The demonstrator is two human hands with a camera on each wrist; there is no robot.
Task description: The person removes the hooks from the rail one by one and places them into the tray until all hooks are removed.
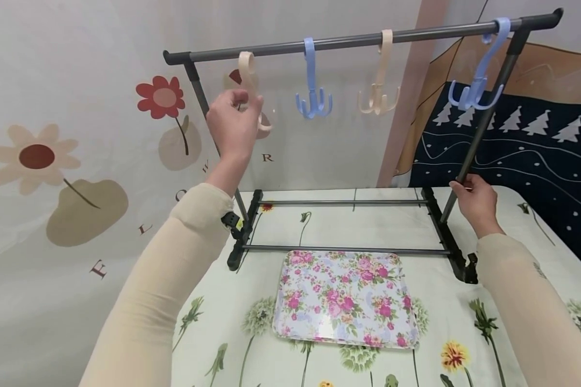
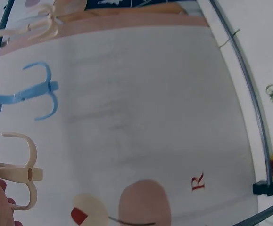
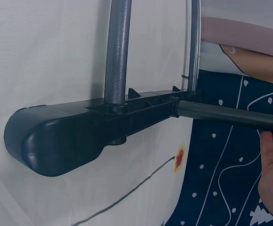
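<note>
My left hand [image 1: 234, 121] pinches the stem of a beige multi-prong hook [image 1: 247, 67] at the left part of the rack's top rail [image 1: 353, 41]. The hook's curved top meets the rail; in the left wrist view its prongs [image 2: 31, 150] stick out past the fingers. Along the rail hang a blue hook [image 1: 312, 80], a second beige hook [image 1: 382, 75] and, at the right end, another blue hook [image 1: 479, 80]. Low on the rack's right upright [image 1: 479, 129], my right hand [image 1: 478, 205] holds the pole between thumb and fingers.
Two lower bars [image 1: 344, 249] join the rack's dark feet [image 1: 443, 231] on the flower-print tablecloth [image 1: 222, 322]. In front lies a floral tray [image 1: 344, 298]. A printed curtain [image 1: 77, 215] hangs behind and to the left; dark tree-patterned fabric [image 1: 537, 161] is on the right.
</note>
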